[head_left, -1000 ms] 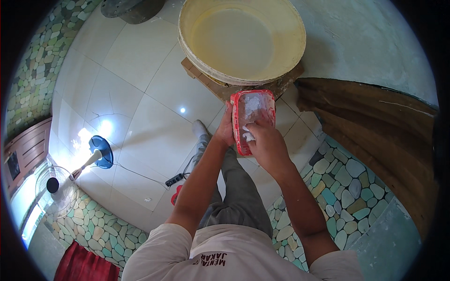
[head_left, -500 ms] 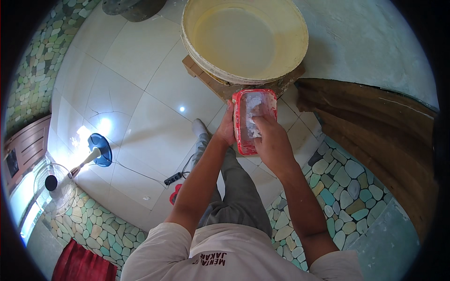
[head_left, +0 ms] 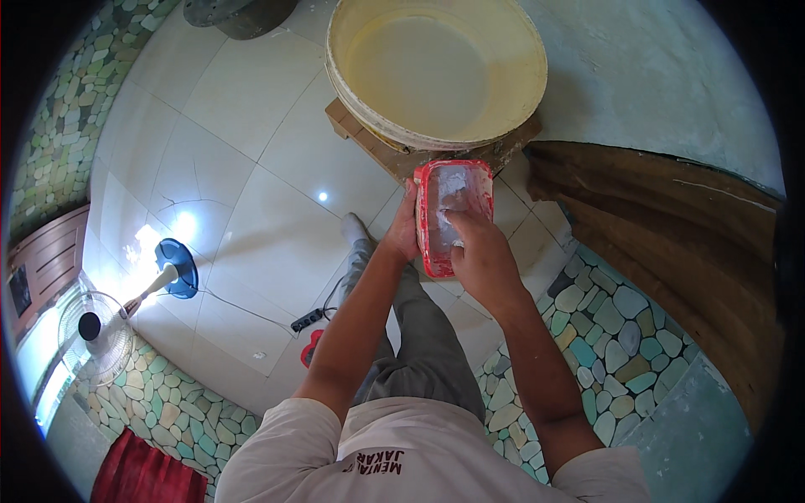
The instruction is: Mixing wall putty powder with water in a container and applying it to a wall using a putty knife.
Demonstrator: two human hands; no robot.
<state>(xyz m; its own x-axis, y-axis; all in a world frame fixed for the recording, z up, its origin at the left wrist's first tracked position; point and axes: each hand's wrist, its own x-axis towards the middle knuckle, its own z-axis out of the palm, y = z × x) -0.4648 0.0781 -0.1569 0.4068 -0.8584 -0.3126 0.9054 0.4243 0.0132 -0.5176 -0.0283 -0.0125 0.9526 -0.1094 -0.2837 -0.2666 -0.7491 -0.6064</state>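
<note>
A shallow rectangular tub (head_left: 423, 226) with a red rim is held up in front of my body. My left hand (head_left: 406, 225) is closed round its left side. White paste (head_left: 454, 181) coats the bottom of the tub and lies in a lump toward the far end. My right hand (head_left: 485, 256) reaches in over the tub's near right part, fingers curled down at the paste; whatever they grip, if anything, is hidden. Just beyond the tub stands a large cream bucket (head_left: 334, 63) holding pale liquid.
The bucket rests on a wooden stand (head_left: 360, 130). A brown cloth (head_left: 637, 205) hangs at the right. On the tiled floor, a cord runs to a power strip (head_left: 307, 320) from a fan (head_left: 178, 268) at the left. A dark tub (head_left: 251, 18) is at the far left.
My right hand has shifted slightly inside the tub, its fingers rubbing through the paste. The white streak near those fingers looks thinner. My left hand keeps its hold.
</note>
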